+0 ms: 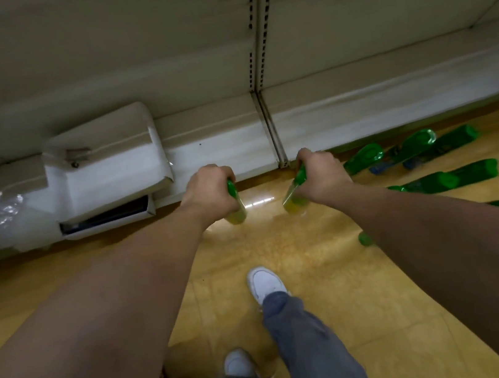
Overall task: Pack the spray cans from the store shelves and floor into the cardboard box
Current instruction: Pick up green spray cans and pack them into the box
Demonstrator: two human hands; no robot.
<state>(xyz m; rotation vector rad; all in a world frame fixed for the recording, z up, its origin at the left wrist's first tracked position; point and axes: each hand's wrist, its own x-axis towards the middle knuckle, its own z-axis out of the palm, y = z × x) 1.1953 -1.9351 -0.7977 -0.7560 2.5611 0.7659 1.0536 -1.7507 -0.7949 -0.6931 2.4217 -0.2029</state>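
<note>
The cream metal shelf base [359, 107] ran just beyond the knuckles; the glossy yellow-brown floor [319, 275] lay beneath the fingers; to the right of the fingers of the right hand [324, 177], well apart from them, loose green-capped spray cans [444, 180] lay on their sides; the cardboard box could not be made out. The left hand [207, 195] held its fingers clamped round a slim yellow spray can with a green top [236, 210]; the right hand gripped a matching spray can [295, 198] likewise; each yellow end poked out below the fingers, tilted inward. Such cans looked rigid, light and smooth; probably slippery, prone to rolling; a full wrap round the mid-body seemed safest.
</note>
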